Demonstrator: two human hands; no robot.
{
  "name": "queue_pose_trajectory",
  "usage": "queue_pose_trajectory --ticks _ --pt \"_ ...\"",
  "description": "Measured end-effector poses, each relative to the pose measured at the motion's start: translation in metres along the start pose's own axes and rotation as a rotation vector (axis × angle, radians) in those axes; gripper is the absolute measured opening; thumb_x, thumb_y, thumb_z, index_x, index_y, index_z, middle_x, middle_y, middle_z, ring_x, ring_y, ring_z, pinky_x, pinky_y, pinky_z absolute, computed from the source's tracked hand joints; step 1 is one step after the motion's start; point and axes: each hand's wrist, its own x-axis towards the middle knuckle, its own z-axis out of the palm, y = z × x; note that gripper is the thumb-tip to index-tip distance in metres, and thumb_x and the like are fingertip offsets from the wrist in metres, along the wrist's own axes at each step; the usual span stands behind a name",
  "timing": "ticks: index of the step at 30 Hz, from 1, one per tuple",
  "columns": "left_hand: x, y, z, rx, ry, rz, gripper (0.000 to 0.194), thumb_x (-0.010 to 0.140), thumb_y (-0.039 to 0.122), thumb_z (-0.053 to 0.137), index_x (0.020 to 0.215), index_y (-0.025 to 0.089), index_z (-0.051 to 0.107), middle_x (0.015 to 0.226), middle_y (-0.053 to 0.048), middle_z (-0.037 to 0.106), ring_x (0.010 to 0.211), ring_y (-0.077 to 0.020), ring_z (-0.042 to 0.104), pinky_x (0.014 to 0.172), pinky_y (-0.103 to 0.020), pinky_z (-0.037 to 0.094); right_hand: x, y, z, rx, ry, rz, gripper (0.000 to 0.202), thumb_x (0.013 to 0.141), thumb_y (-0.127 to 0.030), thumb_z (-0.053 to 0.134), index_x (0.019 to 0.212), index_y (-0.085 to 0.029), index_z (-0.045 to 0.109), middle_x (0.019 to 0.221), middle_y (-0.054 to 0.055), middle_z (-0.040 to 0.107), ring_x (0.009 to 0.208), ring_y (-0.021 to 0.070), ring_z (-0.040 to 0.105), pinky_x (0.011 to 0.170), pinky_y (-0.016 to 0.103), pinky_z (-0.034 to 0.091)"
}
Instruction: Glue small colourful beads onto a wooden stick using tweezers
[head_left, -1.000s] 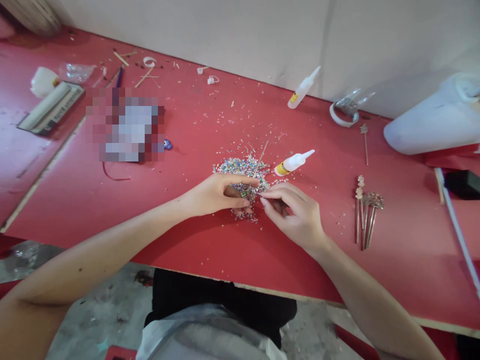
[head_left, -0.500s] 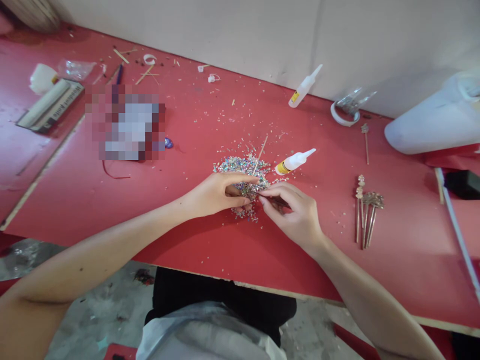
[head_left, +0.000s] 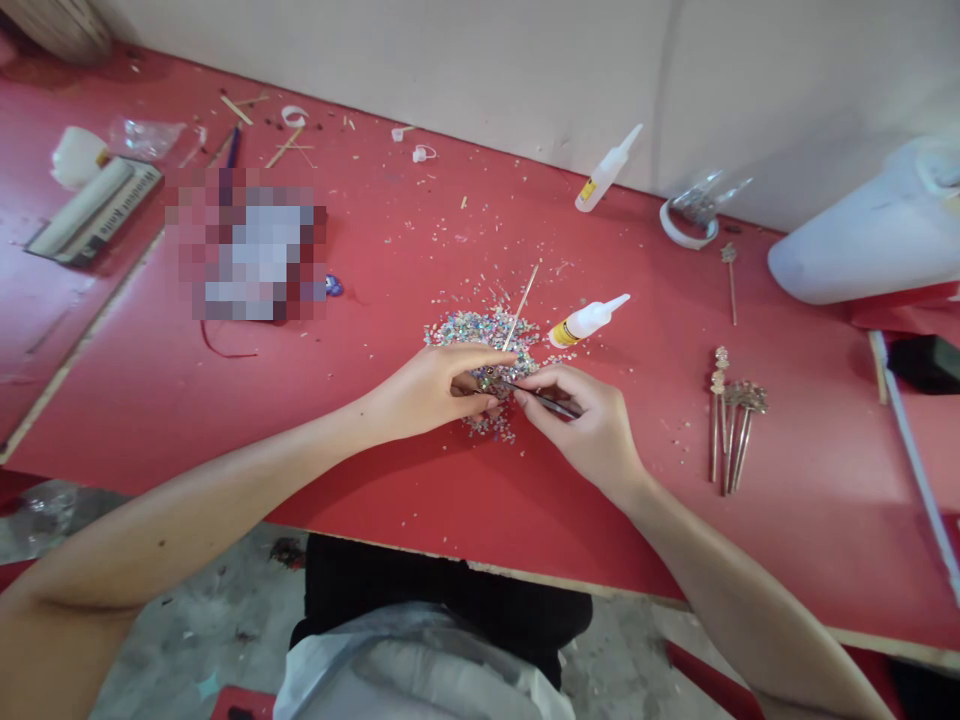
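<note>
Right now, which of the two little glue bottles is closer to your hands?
The yellow-labelled glue bottle beside the sequin pile, just beyond the right hand. The other bottle lies far back by the wall.

Single view, head-worn camera: looks forward and steeply down over the red worktop (head_left: 420, 480) from close range, facing the pale wall (head_left: 525, 70) behind it; lap and floor show at bottom; edges appear somewhat bowed.

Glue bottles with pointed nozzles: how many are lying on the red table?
2: one glue bottle beside the bead pile, another lying near the wall. More could be hidden.
</note>
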Motion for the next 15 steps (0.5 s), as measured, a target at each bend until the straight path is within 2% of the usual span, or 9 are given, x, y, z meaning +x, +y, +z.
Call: queue_pose_trajectory --ticks 8,15 --pt "0.0003 0.0003 -0.0004 0.047 -0.003 0.027 0.045 0.084 0.018 0.065 0.129 0.021 0.06 0.127 -0.009 0.063 0.069 -0.0117 0.071 0.07 -0.027 0.059 0.0004 -0.0008 0.0 0.015 0.005 0.037 0.006 0.085 -0.026 0.065 0.084 -0.021 0.068 0.081 0.003 0.071 0.07 0.016 0.066 0.064 0.028 0.055" --pt "0.0005 -0.0004 -0.0007 0.015 -0.012 0.012 0.046 0.083 0.02 0.066 0.128 0.018 0.058 0.125 -0.011 0.063 0.07 -0.0123 0.071 0.07 -0.027 0.059 0.0011 -0.0008 0.0 0.099 0.009 0.089 0.005 0.082 -0.025 0.066 0.082 -0.02 0.067 0.081 0.003 0.071 0.071 0.0161 0.067 0.065 0.028 0.055"
